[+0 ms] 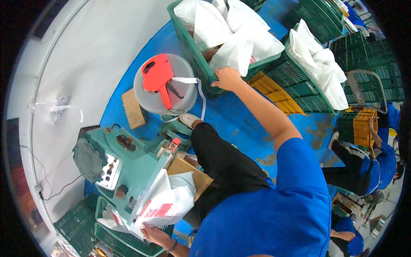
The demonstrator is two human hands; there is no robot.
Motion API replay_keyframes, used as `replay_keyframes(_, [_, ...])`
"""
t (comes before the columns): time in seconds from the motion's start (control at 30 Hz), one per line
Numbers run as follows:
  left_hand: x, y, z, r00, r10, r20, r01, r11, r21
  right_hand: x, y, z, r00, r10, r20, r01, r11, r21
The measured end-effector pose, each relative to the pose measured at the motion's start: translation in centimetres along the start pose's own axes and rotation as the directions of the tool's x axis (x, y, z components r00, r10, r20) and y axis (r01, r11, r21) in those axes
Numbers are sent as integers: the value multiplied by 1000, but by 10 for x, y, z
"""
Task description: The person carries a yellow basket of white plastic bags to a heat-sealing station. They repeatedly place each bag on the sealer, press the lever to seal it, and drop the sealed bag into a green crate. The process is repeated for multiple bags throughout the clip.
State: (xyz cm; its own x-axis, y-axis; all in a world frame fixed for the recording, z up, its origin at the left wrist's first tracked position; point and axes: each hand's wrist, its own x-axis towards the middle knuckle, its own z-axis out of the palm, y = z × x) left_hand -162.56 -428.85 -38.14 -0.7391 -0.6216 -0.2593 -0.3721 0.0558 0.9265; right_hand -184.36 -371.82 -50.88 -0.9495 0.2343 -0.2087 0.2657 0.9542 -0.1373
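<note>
My left hand [155,235] is closed on the lower edge of a white bag [177,205] with red print. The bag lies against the front of a green machine [128,165] that has a white panel with black knobs. My right hand [227,79] reaches far out and grips the near corner of a green crate [188,40]. White bags [212,28] fill that crate, and some brown stuff shows between them. Behind the white bag at the machine, a brown cardboard piece [198,176] sticks out beside my leg.
A red plastic piece [159,79] with a white strap rests on a round whitish bucket [141,96]. Another green crate of white bags [317,64] and a yellow crate [276,92] stand farther right. Below the machine sits a green crate [124,244]. A co-worker [364,167] holds an orange crate.
</note>
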Motion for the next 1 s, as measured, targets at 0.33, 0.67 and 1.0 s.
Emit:
replay_keyframes(0.33, [-12,-11,-8,987,149,-65,-148,989,28,-2,9,28,999,32,33,-24,974,-226])
replay_keyframes(0.67, [-17,-15,-2,958,285,-35,-285,933,-218,-119,23,35,994,-90,59,106,921,-376])
replay_keyframes(1.0, [-10,-36,-13,972,235,-7,-227,926,-300,-251,-3,56,971,-205,126,237,898,-370])
